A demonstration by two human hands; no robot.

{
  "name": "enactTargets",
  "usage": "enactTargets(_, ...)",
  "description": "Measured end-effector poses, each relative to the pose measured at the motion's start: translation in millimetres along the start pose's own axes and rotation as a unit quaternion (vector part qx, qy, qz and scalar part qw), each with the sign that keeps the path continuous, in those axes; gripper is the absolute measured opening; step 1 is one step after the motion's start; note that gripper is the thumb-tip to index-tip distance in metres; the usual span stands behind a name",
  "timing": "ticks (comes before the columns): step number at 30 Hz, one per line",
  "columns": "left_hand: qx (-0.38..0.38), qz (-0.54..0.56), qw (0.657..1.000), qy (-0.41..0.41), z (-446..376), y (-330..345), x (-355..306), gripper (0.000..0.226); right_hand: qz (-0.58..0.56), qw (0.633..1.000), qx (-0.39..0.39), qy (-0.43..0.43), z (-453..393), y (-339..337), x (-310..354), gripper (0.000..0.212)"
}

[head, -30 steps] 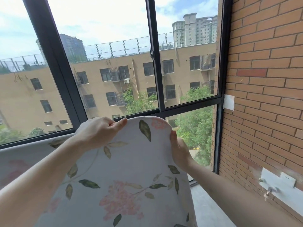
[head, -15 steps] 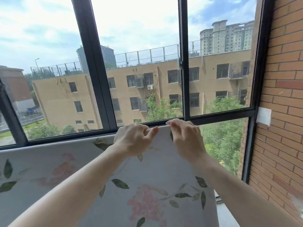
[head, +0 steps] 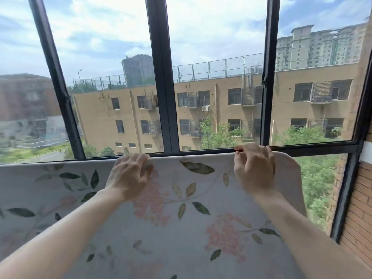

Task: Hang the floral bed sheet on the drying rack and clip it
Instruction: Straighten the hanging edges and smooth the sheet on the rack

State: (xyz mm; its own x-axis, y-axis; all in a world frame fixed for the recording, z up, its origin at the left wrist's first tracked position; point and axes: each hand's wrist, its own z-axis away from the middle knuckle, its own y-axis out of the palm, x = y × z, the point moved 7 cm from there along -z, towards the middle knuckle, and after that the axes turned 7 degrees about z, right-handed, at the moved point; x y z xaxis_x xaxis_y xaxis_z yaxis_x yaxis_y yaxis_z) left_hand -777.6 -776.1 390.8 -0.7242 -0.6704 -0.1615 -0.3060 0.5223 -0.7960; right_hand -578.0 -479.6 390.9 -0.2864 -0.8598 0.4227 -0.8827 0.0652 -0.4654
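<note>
The floral bed sheet (head: 187,234), pale with green leaves and pink flower clusters, hangs across the lower half of the view with its top fold running level from the left edge to the right end. My left hand (head: 128,176) grips that top fold near the middle. My right hand (head: 254,168) pinches the fold close to the sheet's rounded right end. The drying rack is hidden under the sheet. No clip is visible.
A black-framed window (head: 163,81) stands right behind the sheet, with buildings and trees outside. A red brick wall (head: 360,218) closes the right side, close to the sheet's right end.
My hands moved apart along the sheet's top fold, and the fold now lies straighter and wider. The view has swung left and up.
</note>
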Motion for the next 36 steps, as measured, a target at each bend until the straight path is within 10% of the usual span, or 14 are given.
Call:
enactTargets(5, 0.025, -0.001, 1.000, -0.005, 40.7, -37.4, 69.5, 0.063, -0.011, 0.981, 0.152, -0.118, 52.3, 70.7, 157.3, 0.040)
enactTargets(11, 0.169, 0.021, 0.983, -0.072, 132.6, -73.5, 172.4, 0.046, -0.003, 0.967, 0.207, -0.148, 95.2, 111.3, 258.3, 0.057)
enactTargets(36, 0.099, -0.043, 0.923, -0.368, 363.8, -245.8, 571.1, 0.025, -0.264, 0.810, 0.416, -0.318, 316.8, 321.4, 667.2, 0.054)
